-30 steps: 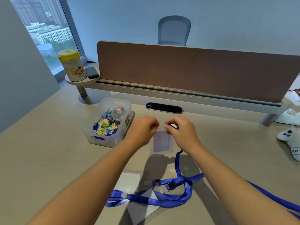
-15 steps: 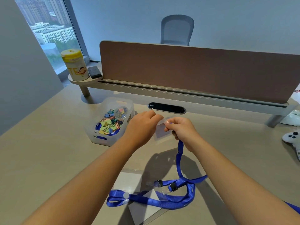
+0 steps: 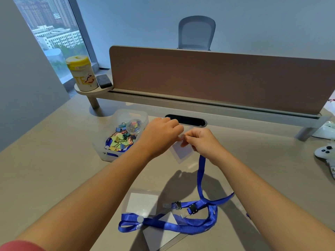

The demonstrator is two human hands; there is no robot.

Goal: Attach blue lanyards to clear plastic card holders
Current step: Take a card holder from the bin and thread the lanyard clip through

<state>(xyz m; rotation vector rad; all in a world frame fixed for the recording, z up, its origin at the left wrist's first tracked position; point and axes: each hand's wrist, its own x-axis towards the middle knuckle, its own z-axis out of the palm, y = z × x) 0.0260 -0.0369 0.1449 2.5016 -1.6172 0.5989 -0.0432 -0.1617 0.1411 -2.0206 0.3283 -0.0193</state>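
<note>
Both hands meet above the tabletop (image 3: pixel 54 169), a little toward 12 o'clock from its middle. The left hand (image 3: pixel 161 136) has its fingers curled and pinches the top edge of a clear card holder (image 3: pixel 182 151), which hangs tilted beneath the fingertips, lifted off the surface. The right hand (image 3: pixel 203 142), just at 3 o'clock of the left, is clenched around the end of a blue lanyard (image 3: pixel 201 171); a small metal clip shows between the two hands, touching the holder's top edge. Whether the clip is through the slot cannot be told. The lanyard drops from the right hand toward 6 o'clock and joins a loose heap of blue strap (image 3: pixel 172 223) lying on the tabletop.

That heap lies across two more clear card holders (image 3: pixel 143 201) with white inserts, flat on the surface, one partly under the strap.

At 9 o'clock of the left hand, partly hidden by it, stands a translucent plastic bin (image 3: pixel 108 156). In it are many coloured binder clips (image 3: pixel 119 138), a small round clear tub (image 3: pixel 134 126) of clips on top, and a length of blue strap along its near side.

At 11 o'clock a yellow-lidded canister (image 3: pixel 81 73) stands on a raised shelf (image 3: pixel 85 92), a dark flat object touching its right side. A white game controller (image 3: pixel 326 153) lies at 3 o'clock.
</note>
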